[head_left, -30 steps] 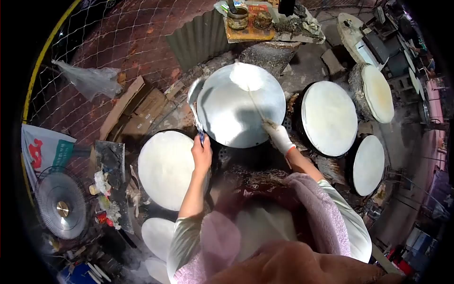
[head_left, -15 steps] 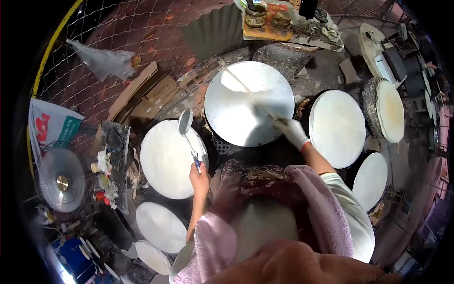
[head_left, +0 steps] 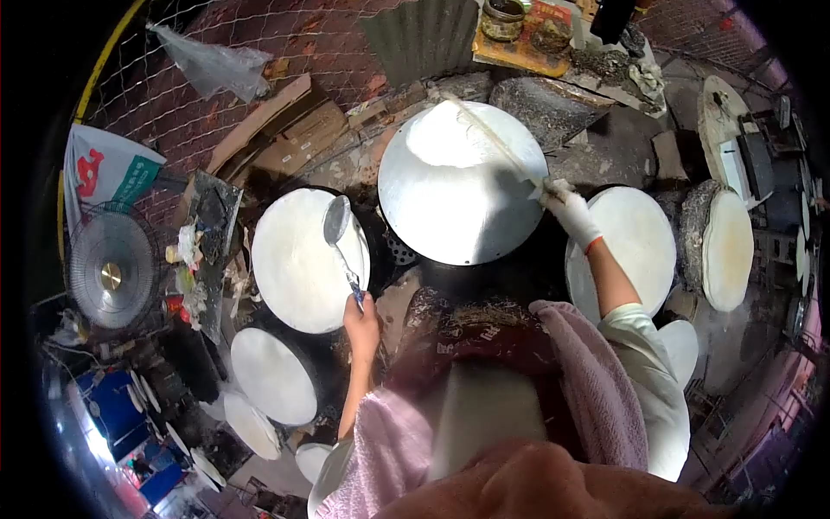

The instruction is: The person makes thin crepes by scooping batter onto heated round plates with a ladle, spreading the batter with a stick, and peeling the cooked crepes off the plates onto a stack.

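My left hand (head_left: pixel 361 327) is closed round the blue handle of a metal ladle (head_left: pixel 336 221), its bowl over a round griddle (head_left: pixel 294 268) covered with a pale sheet of batter. In front of me lies a bare, shiny round griddle (head_left: pixel 432 212). My right hand (head_left: pixel 566 212), in a white glove with an orange cuff, grips a long thin wooden stick (head_left: pixel 488 134). The stick slants across the far right part of the shiny griddle; whether it touches the metal I cannot tell. My gloved fingers are just off that griddle's right edge.
To the right are more pale-covered griddles (head_left: pixel 635 242) (head_left: pixel 728 251). Others (head_left: pixel 272 376) sit at lower left. A fan (head_left: pixel 111 275) stands at far left below a cloth sign (head_left: pixel 108 169). Cardboard (head_left: pixel 298 143) leans behind. A jar (head_left: pixel 503 19) rests on a yellow board.
My right hand has moved right, and the stick has swung to the far right side of the shiny griddle. My left hand still holds the ladle. The view has shifted a little.
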Demonstrator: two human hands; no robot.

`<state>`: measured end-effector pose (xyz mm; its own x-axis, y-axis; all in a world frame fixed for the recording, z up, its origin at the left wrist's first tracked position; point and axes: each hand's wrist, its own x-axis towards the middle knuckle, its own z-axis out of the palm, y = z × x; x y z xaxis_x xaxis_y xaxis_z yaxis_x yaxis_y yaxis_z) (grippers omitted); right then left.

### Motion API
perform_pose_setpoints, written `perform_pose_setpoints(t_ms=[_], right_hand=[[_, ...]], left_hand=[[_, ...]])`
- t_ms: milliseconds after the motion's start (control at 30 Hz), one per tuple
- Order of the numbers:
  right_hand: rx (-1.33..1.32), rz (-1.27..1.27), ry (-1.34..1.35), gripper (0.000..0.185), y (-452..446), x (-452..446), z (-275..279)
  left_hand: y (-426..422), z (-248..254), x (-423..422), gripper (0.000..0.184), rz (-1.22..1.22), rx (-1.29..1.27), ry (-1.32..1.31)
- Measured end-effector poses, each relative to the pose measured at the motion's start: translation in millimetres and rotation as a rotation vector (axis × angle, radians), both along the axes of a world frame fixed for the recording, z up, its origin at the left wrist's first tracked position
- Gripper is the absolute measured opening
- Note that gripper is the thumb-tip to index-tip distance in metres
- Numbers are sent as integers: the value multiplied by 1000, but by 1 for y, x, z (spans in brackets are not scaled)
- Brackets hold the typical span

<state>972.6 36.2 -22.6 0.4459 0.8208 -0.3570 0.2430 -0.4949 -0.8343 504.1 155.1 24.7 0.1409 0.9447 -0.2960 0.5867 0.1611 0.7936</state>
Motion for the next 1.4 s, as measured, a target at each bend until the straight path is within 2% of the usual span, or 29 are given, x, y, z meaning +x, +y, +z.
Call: perform_pose_setpoints(t_ms=[33,67,100,167,267,367,467,567,600,667,700,733,767,833,933,1067,1167,1200,1300,1333,1400], right_hand=[[-75,49,-67,43,4,9,0],[72,29,196,47,3,8,-22],[-142,92,260,50,13,-5,8],[10,40,383,48,14,-28,-9],[-13,171,237,43,7,-23,8],[-38,156,159,39,20,22,24],[-127,199,137,34,34,49,-30],[-39,301,247,37,27,13,-16],[85,300,327,39,21,11,-27],[0,386,171,39,18,36,-28],[-45,427,95,39,18,45,-23],[-174,403,93,36,33,48,21],[31,313,139,38,37,63,-12],[18,288,140,41,57,67,0],[74,490,166,42,58,40,17],[-412,459,307,42,37,52,25],[41,540,-4,40,49,90,-18],[145,373,119,40,59,82,-20],[-17,561,106,41,83,65,6],[-91,602,275,42,80,58,12],[-200,656,105,41,61,48,40]], left_hand=[[-2,5,2,23,16,-36,5],[-4,8,4,23,30,-72,7],[-6,5,7,23,36,-51,9],[-12,0,4,23,42,-19,28],[-18,-3,6,23,69,-12,15],[-20,24,21,22,82,-114,44],[-23,-13,4,18,5,82,67],[-28,-9,5,20,27,66,89],[-30,-6,6,24,48,36,101],[-29,0,8,23,-4,73,181],[-29,1,7,23,-33,87,222],[-27,0,7,22,-40,121,223],[-24,0,8,22,-42,109,235],[-17,6,14,22,-50,87,257],[-19,5,12,21,-42,103,245],[-29,-11,-6,23,-80,239,278],[-21,-1,-4,23,-77,130,339],[-16,0,2,22,-31,124,311],[10,-10,10,21,-101,220,316],[20,-13,14,20,-119,237,329],[39,-17,27,19,-165,277,356]])
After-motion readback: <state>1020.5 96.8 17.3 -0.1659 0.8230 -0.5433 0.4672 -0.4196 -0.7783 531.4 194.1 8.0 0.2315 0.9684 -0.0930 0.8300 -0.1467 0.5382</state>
